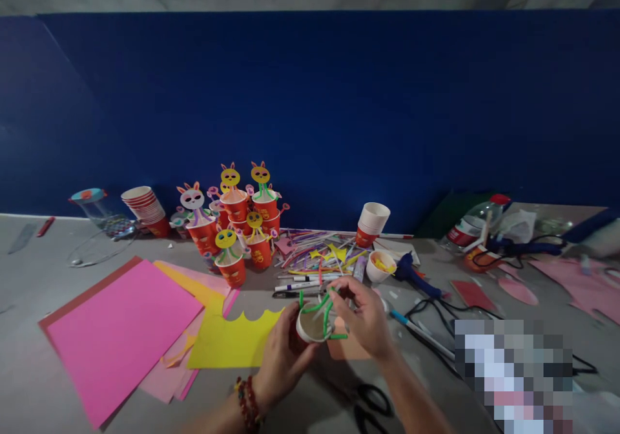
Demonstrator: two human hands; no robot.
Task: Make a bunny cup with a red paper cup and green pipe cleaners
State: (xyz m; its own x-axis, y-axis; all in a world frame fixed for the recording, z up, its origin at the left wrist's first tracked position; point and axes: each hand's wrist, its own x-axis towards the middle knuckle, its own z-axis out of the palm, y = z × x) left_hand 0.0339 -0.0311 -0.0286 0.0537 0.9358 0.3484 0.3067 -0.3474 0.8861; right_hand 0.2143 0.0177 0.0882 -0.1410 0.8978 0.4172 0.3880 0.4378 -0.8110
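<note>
My left hand [285,347], with beaded bracelets on the wrist, is wrapped round a red-and-white paper cup [310,337] whose mouth tilts toward me. Green bendy straws [327,318] stick up and out of the cup, along with a paler one. The fingers of my right hand [361,311] pinch the top of a green straw above the rim. Beneath the right hand lies a peach paper piece [346,347]. Black-handled scissors [372,405] rest on the table below the hands. A scalloped yellow sheet [232,340] is beside my left hand.
Finished cup figures with animal faces [235,227] stand at the back left, near stacked cups [145,208]. Loose straws [310,250] and markers [295,286] lie behind the hands. Pink paper [126,337] covers the left; a blue glue gun [416,276], cords and a bottle [477,224] are rightward.
</note>
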